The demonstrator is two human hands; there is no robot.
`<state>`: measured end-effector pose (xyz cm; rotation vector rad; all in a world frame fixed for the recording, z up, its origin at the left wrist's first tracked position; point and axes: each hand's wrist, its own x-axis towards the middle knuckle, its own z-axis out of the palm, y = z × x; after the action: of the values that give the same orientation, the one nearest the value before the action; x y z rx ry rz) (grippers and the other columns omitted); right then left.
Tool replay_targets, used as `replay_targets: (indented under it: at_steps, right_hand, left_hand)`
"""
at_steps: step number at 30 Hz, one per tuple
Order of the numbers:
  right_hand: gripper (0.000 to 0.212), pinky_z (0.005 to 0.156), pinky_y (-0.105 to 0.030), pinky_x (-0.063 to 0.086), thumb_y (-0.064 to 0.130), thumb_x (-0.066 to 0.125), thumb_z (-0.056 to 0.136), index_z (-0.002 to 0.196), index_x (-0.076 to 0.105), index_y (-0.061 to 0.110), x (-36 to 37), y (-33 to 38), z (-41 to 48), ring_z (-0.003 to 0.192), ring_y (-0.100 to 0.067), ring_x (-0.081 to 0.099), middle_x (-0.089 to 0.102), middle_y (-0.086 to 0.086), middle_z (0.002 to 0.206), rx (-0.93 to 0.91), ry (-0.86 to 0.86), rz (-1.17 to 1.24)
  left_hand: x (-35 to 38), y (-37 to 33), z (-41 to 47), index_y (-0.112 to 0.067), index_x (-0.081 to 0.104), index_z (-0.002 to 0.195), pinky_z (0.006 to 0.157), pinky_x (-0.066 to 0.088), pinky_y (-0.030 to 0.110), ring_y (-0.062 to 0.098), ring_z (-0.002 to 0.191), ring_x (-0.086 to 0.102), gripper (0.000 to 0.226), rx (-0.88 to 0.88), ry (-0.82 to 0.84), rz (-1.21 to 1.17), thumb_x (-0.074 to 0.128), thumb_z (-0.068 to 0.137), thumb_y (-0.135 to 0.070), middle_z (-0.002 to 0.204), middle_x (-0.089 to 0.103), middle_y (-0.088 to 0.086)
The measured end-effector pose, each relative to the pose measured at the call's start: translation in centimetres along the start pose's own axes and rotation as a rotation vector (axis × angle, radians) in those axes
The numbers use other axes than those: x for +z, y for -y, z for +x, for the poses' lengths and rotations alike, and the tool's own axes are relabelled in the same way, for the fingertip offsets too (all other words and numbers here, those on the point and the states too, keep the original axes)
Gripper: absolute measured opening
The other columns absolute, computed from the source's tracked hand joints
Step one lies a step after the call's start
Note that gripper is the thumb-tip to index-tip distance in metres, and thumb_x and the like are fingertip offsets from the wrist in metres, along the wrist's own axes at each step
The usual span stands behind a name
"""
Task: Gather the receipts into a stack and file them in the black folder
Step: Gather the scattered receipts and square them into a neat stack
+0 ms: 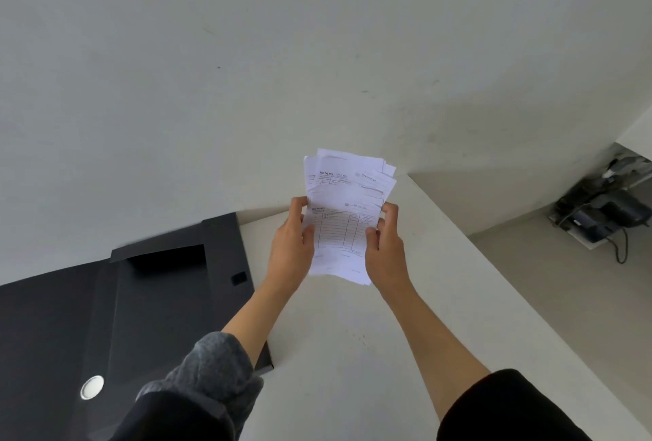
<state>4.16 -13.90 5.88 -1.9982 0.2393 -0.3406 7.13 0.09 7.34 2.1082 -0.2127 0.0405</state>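
Black folder (106,317) lies open at the counter's (352,352) left edge, nothing visible inside; beside it, left hand (291,246) and right hand (384,246) grip an uneven stack of receipts (344,215) above bare white surface.

Both hands held the receipts (347,215) upright above the white table (405,317), the left hand (291,246) gripping the stack's nine o'clock edge and the right hand (384,246) its three o'clock edge. The sheets fanned unevenly at the top. The black folder (123,306) lay open at eight o'clock, a silver button (92,387) on it. Tangled cables (599,215) sat on the floor at three o'clock.
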Motion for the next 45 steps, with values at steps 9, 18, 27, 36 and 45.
replay_targets:
  at_steps: [9,18,27,36,45]
  right_hand:
    - [0.039,0.059,-0.027,0.04,-0.005,0.03,0.09,0.12,0.027,0.019,0.7,-3.0,-2.0,0.076,-0.022,0.053,0.057,-0.006,0.098,0.114,0.071,-0.015]
    - [0.022,0.058,-0.025,0.044,0.007,0.036,0.096,0.117,0.034,0.009,1.1,-5.1,-2.7,0.081,-0.026,0.056,0.059,-0.01,0.101,0.236,0.116,-0.083]
    - [0.029,0.062,-0.03,0.045,0.027,0.047,0.094,0.121,0.038,0.022,-0.1,-4.6,-0.9,0.073,-0.021,0.057,0.06,-0.005,0.086,0.272,-0.006,0.095]
    - [0.043,0.084,-0.023,0.045,0.025,0.065,0.085,0.126,0.053,0.027,-1.9,-2.9,2.0,0.1,-0.009,0.055,0.058,0.01,0.115,0.119,0.122,0.059]
    - [0.083,0.078,-0.029,0.053,-0.001,0.07,0.07,0.13,0.035,0.045,-1.8,-3.3,1.7,0.095,-0.021,0.059,0.058,-0.003,0.106,0.223,0.227,0.151]
  left_hand:
    - [2.5,4.0,-1.7,-0.014,0.046,0.118,0.071,0.044,0.022,0.021,0.098,0.059,0.029,-0.289,0.101,-0.144,0.051,0.09,-0.007,0.111,0.064,0.01]
    - [4.0,4.5,-2.0,-0.021,0.039,0.121,0.059,0.045,0.031,0.022,0.071,0.058,0.029,-0.283,0.111,-0.057,0.048,0.093,-0.019,0.081,0.06,0.006]
    - [2.6,5.6,-1.8,-0.023,0.044,0.101,0.078,0.057,0.049,0.028,0.084,0.067,0.015,-0.279,0.253,-0.102,0.045,0.093,-0.01,0.09,0.066,0.01]
    - [2.1,6.1,-2.0,-0.024,0.048,0.107,0.081,0.056,0.044,0.026,0.09,0.065,0.019,-0.32,0.271,-0.162,0.045,0.093,-0.012,0.091,0.065,0.006]
    - [1.9,6.4,-2.1,-0.02,0.051,0.111,0.07,0.05,0.03,0.024,0.09,0.063,0.02,-0.369,0.264,-0.204,0.041,0.094,-0.015,0.098,0.062,0.004]
